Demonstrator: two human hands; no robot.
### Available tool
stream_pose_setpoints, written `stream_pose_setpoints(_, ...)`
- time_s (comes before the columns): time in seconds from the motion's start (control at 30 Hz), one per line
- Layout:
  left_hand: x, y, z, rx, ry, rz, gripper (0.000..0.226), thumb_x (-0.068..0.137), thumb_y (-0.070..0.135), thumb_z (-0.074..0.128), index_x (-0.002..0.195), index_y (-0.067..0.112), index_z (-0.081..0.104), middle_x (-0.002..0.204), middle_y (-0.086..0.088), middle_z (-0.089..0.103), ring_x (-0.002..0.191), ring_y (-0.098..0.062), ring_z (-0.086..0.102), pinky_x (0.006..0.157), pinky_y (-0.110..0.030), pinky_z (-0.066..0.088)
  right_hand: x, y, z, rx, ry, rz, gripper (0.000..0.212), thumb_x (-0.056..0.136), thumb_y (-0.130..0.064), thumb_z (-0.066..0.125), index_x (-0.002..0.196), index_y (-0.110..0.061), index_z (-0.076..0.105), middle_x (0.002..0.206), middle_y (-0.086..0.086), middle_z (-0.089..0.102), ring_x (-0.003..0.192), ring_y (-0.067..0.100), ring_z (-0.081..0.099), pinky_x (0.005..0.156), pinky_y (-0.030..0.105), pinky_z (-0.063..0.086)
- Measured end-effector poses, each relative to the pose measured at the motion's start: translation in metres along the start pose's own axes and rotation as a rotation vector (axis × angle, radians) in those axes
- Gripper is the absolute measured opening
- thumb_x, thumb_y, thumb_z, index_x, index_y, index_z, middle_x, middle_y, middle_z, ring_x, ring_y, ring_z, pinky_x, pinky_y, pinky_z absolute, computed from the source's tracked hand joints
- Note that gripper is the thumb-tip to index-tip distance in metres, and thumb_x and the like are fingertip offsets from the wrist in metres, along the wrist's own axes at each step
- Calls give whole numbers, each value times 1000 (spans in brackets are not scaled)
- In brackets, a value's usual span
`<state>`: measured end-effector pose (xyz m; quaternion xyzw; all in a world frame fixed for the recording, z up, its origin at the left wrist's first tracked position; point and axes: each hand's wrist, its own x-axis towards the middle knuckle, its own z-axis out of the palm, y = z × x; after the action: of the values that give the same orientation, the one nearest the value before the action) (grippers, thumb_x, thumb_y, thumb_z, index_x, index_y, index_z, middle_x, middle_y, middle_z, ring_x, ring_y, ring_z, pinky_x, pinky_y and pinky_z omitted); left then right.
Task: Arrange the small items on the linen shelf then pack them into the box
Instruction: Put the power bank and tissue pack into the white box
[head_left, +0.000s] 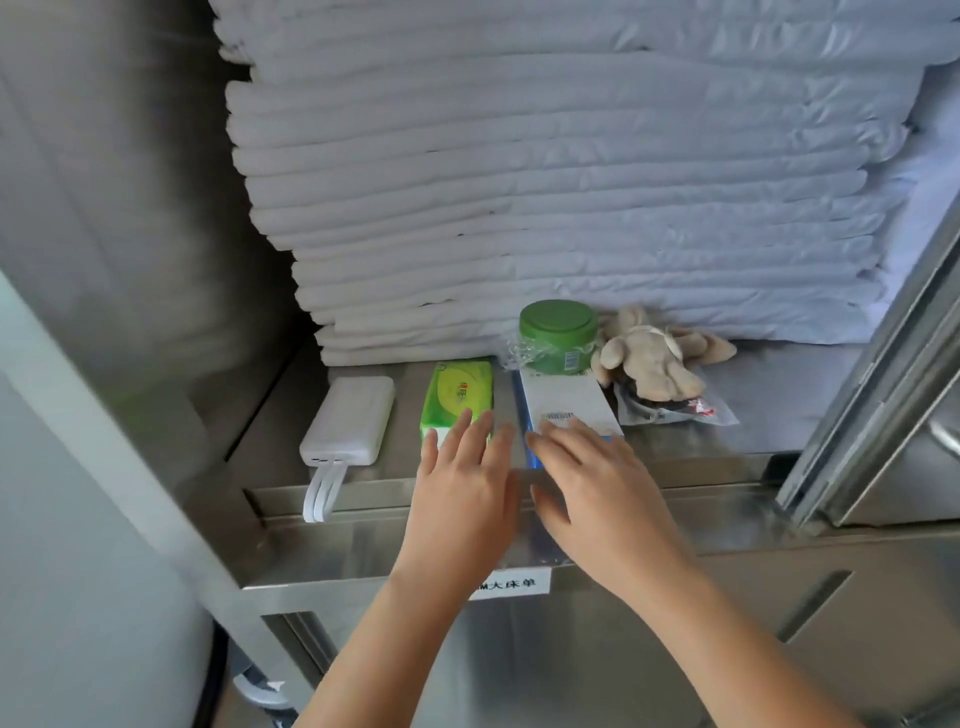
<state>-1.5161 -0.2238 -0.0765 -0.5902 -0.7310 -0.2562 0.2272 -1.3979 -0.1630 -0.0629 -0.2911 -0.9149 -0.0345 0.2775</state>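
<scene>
Hands (462, 467) (597, 483) over tissue pack (460, 392), white carton (563, 400)

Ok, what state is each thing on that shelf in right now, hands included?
White rectangular power bank: lying flat, cable hanging over the shelf edge.
Green soft tissue pack: flat, fingers of the left hand over its near end.
White-and-blue flat carton: flat, fingers of the right hand over its near end.
Green-lidded round jar: upright, lid on.
Beige plush toy: on its side.
Left hand: open.
Right hand: open.

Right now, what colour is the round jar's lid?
The round plastic jar's lid is green; head view shows it best.
</scene>
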Motion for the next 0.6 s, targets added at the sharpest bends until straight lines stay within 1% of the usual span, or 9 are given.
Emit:
stream_pose_setpoints(0.17, 11, -28, 11, 31, -31, -14, 51, 55, 5, 86, 103, -2, 69, 108, -21, 67, 101, -41, 63, 76, -62, 47, 23, -9, 23, -27, 3, -38, 46, 58, -12, 84, 101, -5, 70, 101, 10, 70, 101, 33, 64, 77, 54, 53)
stream_pose_setpoints(0.33, 12, -50, 20, 45, -75, -18, 53, 53, 6, 87, 102, -1, 69, 106, -20, 67, 102, -38, 63, 76, -59, 49, 38, -14, 43, -37, 32, -57, 50, 53, -14, 86, 100, -6, 71, 102, 9, 70, 99, 31, 66, 75, 54, 53)
stream_pose_setpoints(0.5, 12, -61, 26, 43, -112, -26, 57, 55, 6, 85, 108, -3, 67, 112, -21, 65, 110, -38, 58, 79, -59, 50, 47, -16, 57, -67, 26, -60, 59, 53, -19, 87, 107, -6, 69, 110, 11, 68, 104, 32, 63, 78, 55, 50)
stream_pose_setpoints(0.6, 8, -61, 27, 32, -127, -41, 59, 57, 7, 84, 112, -1, 66, 115, -18, 64, 113, -36, 57, 81, -59, 48, 47, -17, 61, -88, 6, -61, 61, 53, -22, 88, 108, -6, 68, 114, 12, 66, 107, 34, 61, 81, 58, 47)
